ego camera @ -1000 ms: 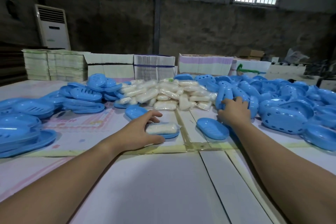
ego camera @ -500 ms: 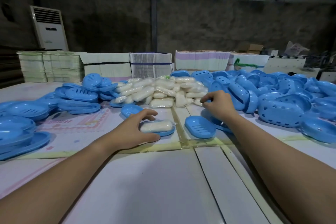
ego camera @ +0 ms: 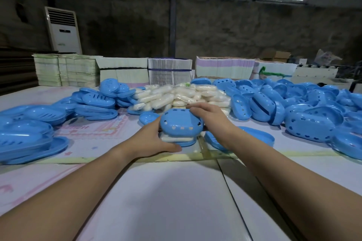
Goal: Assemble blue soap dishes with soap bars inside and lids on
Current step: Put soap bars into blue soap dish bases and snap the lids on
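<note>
Blue lid [ego camera: 181,122] over soap dish [ego camera: 184,143], both hands [ego camera: 210,116] gripping, no legible writing

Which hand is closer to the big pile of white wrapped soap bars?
Right. The right hand holds the blue perforated lid just before the pile of white wrapped soap bars; the left hand sits nearer the person.

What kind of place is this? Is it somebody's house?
Probably not a house. It looks like a small workshop or warehouse for packing soap. There are heaps of blue soap dish lids, a pile of wrapped soap bars, bundled stacks of flat cartons, and bare concrete walls.
</note>
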Action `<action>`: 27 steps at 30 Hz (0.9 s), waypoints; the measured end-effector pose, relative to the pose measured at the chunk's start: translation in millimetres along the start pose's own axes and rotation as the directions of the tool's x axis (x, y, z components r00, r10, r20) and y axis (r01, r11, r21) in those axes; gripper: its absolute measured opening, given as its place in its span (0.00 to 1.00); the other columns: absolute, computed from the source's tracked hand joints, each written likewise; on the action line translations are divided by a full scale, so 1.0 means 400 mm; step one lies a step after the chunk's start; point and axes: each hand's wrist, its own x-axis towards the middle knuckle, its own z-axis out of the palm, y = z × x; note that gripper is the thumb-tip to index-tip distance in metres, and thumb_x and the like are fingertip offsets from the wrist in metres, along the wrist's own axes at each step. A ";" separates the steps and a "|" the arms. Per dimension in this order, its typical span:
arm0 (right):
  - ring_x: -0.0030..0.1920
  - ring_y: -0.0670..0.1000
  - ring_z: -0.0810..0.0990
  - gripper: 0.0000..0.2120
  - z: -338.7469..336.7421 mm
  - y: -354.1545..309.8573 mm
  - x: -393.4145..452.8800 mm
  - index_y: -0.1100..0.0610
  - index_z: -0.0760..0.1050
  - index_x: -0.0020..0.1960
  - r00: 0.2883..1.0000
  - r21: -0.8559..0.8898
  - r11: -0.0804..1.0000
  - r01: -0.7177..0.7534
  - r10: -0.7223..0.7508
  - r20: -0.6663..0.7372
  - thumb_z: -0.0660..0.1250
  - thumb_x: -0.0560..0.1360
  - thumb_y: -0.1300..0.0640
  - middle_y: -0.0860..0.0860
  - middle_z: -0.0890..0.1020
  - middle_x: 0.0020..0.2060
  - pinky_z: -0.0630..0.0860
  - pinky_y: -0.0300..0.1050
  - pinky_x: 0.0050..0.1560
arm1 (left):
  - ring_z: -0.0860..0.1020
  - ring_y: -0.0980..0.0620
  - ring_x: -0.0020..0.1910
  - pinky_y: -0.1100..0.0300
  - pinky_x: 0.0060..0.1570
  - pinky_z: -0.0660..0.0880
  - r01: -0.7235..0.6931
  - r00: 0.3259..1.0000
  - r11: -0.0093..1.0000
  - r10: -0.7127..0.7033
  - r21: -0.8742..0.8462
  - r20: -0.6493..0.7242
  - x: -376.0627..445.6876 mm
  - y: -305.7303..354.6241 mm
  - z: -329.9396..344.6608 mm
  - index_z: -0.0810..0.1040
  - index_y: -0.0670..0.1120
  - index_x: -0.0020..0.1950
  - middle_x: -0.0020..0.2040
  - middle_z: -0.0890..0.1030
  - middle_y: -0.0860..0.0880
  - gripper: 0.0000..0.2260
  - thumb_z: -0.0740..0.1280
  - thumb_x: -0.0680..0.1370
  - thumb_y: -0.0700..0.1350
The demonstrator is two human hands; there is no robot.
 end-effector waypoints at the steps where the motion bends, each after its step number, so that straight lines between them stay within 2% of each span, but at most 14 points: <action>1: 0.46 0.49 0.80 0.07 0.000 0.009 0.004 0.50 0.82 0.47 0.998 -0.106 0.994 0.004 -0.010 -0.060 0.66 0.78 0.57 0.49 0.84 0.45 0.75 0.40 0.42 | 0.77 0.68 0.58 0.69 0.57 0.74 0.021 1.000 1.000 -0.021 0.006 -0.008 0.000 -0.001 -0.003 0.70 0.63 0.68 0.59 0.80 0.66 0.38 0.81 0.60 0.59; 3: 0.49 0.49 0.79 0.06 -0.008 0.025 0.010 0.50 0.82 0.50 0.993 -0.314 0.949 0.018 -0.055 -0.108 0.66 0.78 0.55 0.49 0.83 0.48 0.74 0.42 0.46 | 0.76 0.68 0.57 0.69 0.55 0.73 0.069 0.998 0.997 -0.069 0.047 -0.011 0.000 -0.003 -0.008 0.68 0.67 0.65 0.59 0.78 0.64 0.38 0.80 0.58 0.63; 5: 0.50 0.47 0.78 0.09 -0.019 0.034 0.005 0.49 0.81 0.56 0.984 -0.638 0.758 0.137 -0.176 0.003 0.65 0.78 0.53 0.45 0.81 0.50 0.73 0.43 0.51 | 0.75 0.68 0.56 0.73 0.50 0.70 0.100 0.995 0.993 -0.100 0.067 -0.003 -0.001 -0.001 -0.009 0.67 0.69 0.63 0.58 0.76 0.62 0.37 0.78 0.57 0.65; 6: 0.49 0.44 0.77 0.11 -0.020 0.035 0.003 0.48 0.80 0.58 0.977 -0.701 0.685 0.198 -0.194 0.087 0.65 0.78 0.51 0.43 0.80 0.50 0.73 0.42 0.51 | 0.75 0.67 0.56 0.73 0.48 0.69 0.105 0.994 0.992 -0.106 0.069 0.000 -0.002 0.000 -0.009 0.66 0.68 0.64 0.58 0.76 0.62 0.38 0.78 0.56 0.65; 8: 0.49 0.39 0.77 0.14 -0.020 0.025 -0.008 0.46 0.80 0.61 0.971 -0.689 0.684 0.238 -0.138 0.197 0.66 0.77 0.47 0.38 0.79 0.50 0.71 0.36 0.48 | 0.76 0.64 0.56 0.71 0.49 0.70 0.111 0.994 0.991 -0.112 0.071 0.006 -0.002 -0.001 -0.009 0.65 0.66 0.66 0.58 0.76 0.60 0.40 0.78 0.57 0.65; 11: 0.57 0.40 0.74 0.28 -0.038 0.018 -0.011 0.44 0.72 0.70 0.951 -0.703 0.668 0.243 -0.020 0.309 0.72 0.71 0.42 0.39 0.75 0.60 0.66 0.31 0.51 | 0.77 0.62 0.57 0.68 0.52 0.72 0.116 0.993 0.991 -0.117 0.062 0.006 -0.002 -0.003 -0.012 0.66 0.67 0.66 0.58 0.77 0.59 0.40 0.79 0.58 0.64; 14: 0.60 0.40 0.71 0.36 -0.047 0.024 -0.011 0.43 0.67 0.73 0.934 -0.738 0.612 0.285 -0.004 0.358 0.76 0.68 0.45 0.38 0.72 0.62 0.64 0.29 0.52 | 0.76 0.61 0.58 0.67 0.54 0.72 0.110 0.994 0.992 -0.111 0.069 0.012 -0.006 0.000 -0.015 0.65 0.68 0.65 0.59 0.77 0.58 0.39 0.79 0.58 0.63; 16: 0.55 0.37 0.73 0.37 -0.045 0.026 -0.010 0.41 0.67 0.73 0.938 -0.731 0.618 0.288 -0.028 0.345 0.76 0.67 0.46 0.38 0.72 0.61 0.65 0.28 0.49 | 0.76 0.60 0.58 0.66 0.55 0.72 0.107 0.993 0.991 -0.110 0.084 0.034 -0.008 0.003 -0.018 0.65 0.68 0.66 0.59 0.77 0.59 0.39 0.78 0.60 0.63; 19: 0.52 0.33 0.72 0.36 -0.042 0.026 -0.010 0.38 0.67 0.72 0.941 -0.718 0.634 0.287 -0.048 0.335 0.76 0.66 0.45 0.38 0.74 0.59 0.66 0.28 0.46 | 0.78 0.54 0.59 0.58 0.59 0.77 0.093 0.985 0.989 -0.108 0.113 0.132 -0.008 0.010 -0.034 0.62 0.67 0.70 0.62 0.76 0.57 0.39 0.77 0.64 0.57; 21: 0.53 0.37 0.73 0.35 -0.044 0.028 -0.011 0.37 0.67 0.71 0.943 -0.712 0.644 0.281 -0.048 0.329 0.76 0.67 0.45 0.40 0.75 0.59 0.67 0.30 0.48 | 0.78 0.53 0.60 0.54 0.59 0.79 0.097 0.981 0.987 -0.117 0.129 0.157 -0.008 0.017 -0.043 0.60 0.67 0.72 0.63 0.75 0.56 0.40 0.76 0.65 0.54; 23: 0.54 0.42 0.75 0.34 -0.043 0.027 -0.013 0.37 0.68 0.71 0.944 -0.692 0.667 0.276 -0.051 0.326 0.76 0.68 0.45 0.41 0.75 0.59 0.71 0.34 0.49 | 0.78 0.52 0.60 0.52 0.60 0.79 0.095 0.986 0.989 -0.110 0.117 0.126 -0.010 0.020 -0.045 0.61 0.67 0.71 0.62 0.76 0.56 0.39 0.77 0.65 0.52; 27: 0.54 0.44 0.78 0.32 -0.043 0.023 -0.012 0.39 0.69 0.71 0.944 -0.592 0.765 0.255 -0.063 0.324 0.75 0.70 0.46 0.42 0.76 0.59 0.75 0.36 0.50 | 0.79 0.53 0.58 0.53 0.56 0.81 0.087 0.993 0.996 -0.090 0.036 0.073 -0.013 0.016 -0.047 0.66 0.66 0.69 0.61 0.78 0.55 0.37 0.80 0.67 0.47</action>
